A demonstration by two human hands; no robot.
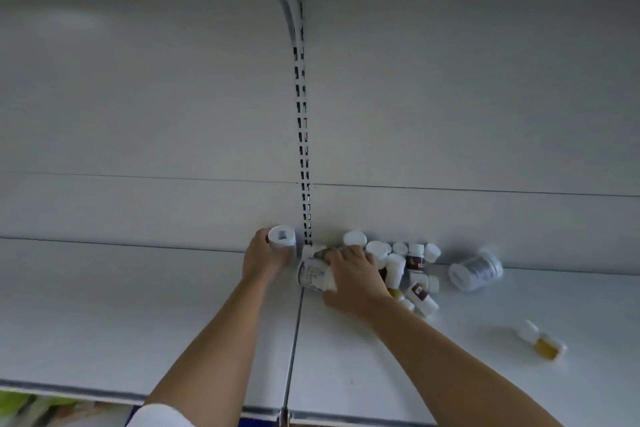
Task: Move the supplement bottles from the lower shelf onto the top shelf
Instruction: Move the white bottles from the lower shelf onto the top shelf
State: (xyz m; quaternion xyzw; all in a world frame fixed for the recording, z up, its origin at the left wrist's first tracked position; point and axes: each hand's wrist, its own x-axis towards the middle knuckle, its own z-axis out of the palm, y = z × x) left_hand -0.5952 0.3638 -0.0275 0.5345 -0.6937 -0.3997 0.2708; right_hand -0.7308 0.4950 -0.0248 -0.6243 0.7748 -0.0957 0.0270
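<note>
Reaches with both arms onto the top shelf (138,305). Grips a white bottle (282,239) in the left hand (261,256), fingers curled round its side, at the shelf's back edge just left of the slotted upright (303,132). Holds a labelled bottle (313,274) in the right hand (353,279), fingers wrapped over it, thumb below, the bottle on its side just right of the upright. Touches a cluster (401,258) of white-capped bottles, some standing, some tipped, against the back panel (485,114). Further right, apart from the cluster, a big jar (476,270) on its side; nearer the front edge, well apart, an amber bottle (543,341) lying down.
</note>
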